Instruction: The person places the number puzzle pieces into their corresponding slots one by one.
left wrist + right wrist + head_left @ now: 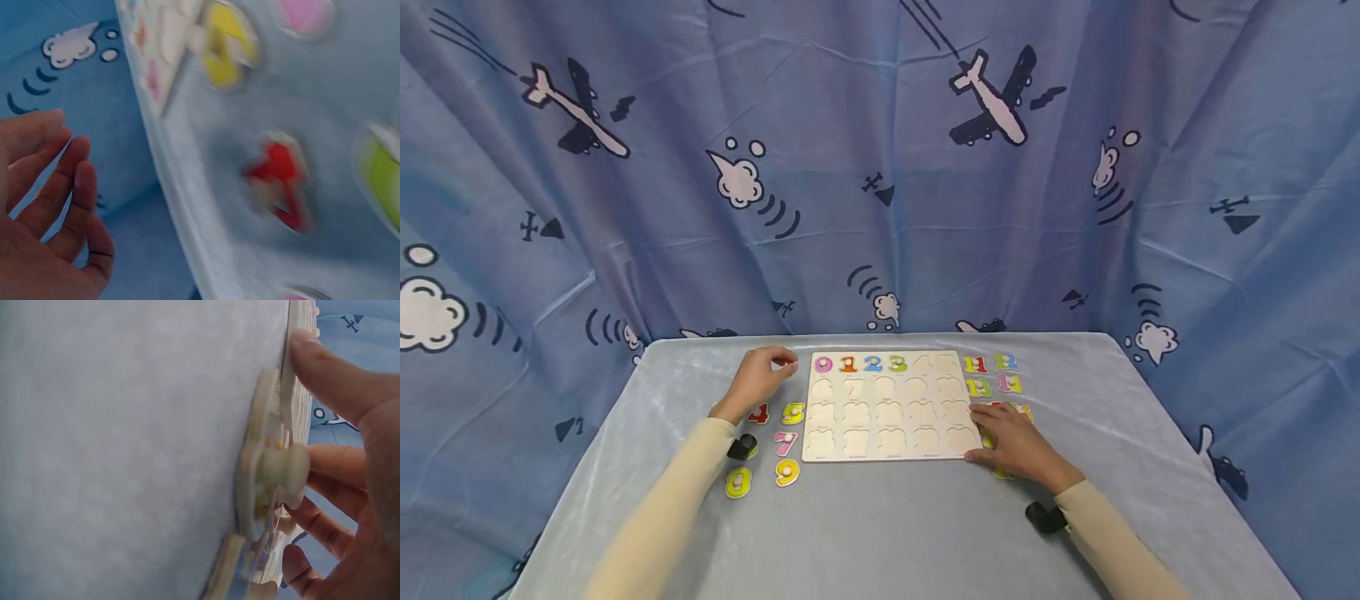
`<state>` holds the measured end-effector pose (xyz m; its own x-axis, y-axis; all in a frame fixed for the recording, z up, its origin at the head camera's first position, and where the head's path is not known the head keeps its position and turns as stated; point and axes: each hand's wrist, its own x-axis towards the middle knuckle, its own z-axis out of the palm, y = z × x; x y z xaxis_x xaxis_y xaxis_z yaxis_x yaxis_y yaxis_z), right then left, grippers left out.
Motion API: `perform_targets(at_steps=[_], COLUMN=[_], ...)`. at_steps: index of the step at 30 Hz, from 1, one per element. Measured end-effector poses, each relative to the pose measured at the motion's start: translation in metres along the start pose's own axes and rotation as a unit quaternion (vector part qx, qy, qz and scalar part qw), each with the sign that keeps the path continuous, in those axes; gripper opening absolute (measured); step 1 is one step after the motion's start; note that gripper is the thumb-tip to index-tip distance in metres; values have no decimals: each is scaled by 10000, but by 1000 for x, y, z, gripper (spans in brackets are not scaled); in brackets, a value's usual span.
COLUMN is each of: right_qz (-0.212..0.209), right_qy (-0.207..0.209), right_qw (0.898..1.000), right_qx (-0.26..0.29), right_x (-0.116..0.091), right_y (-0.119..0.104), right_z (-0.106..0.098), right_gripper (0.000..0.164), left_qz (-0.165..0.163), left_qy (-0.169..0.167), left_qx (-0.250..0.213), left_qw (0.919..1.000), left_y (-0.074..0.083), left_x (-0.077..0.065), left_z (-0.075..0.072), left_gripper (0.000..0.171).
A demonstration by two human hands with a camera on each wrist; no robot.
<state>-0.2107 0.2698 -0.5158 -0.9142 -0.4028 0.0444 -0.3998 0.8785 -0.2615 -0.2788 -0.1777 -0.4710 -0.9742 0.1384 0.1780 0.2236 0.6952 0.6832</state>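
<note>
A wooden number puzzle board lies mid-table; pieces 0, 1, 2 and 3 sit in its top row. Off the board's upper left corner, my left hand hovers with loosely bent fingers, nothing between them. The left wrist view shows the red 4 and yellow 5 lying apart from that hand. My right hand rests on the board's right edge, its thumb touching the edge in the right wrist view. Beside its fingers stands a piece's round knob. That hand partly covers several pieces.
Left of the board lie the pink 7, green-yellow 8 and yellow 9. Another piece is mostly hidden by the left wrist camera. Right of it lie the red 11, blue 12 and pink 14. A patterned curtain hangs behind.
</note>
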Motion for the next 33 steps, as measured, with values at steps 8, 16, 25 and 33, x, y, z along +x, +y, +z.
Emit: perform_targets(at_steps=[8, 16, 25, 33], right_qz=[20, -7, 53, 43], right_qy=[-50, -17, -68, -33], right_qw=[10000, 10000, 10000, 10000], right_qx=[5, 29, 14, 34], right_x=[0, 1, 0, 0], right_y=[1, 2, 1, 0], right_z=[-2, -2, -1, -3], right_gripper=[82, 82, 81, 81], left_qz=[-285, -234, -395, -633], left_qy=[-130, -130, -536, -737], left_qx=[238, 431, 553, 533], left_qw=[9992, 9987, 9962, 9938], left_y=[-26, -42, -53, -56], left_x=[-27, -43, -51, -53], left_z=[-12, -18, -20, -19], left_gripper=[24, 15, 12, 13])
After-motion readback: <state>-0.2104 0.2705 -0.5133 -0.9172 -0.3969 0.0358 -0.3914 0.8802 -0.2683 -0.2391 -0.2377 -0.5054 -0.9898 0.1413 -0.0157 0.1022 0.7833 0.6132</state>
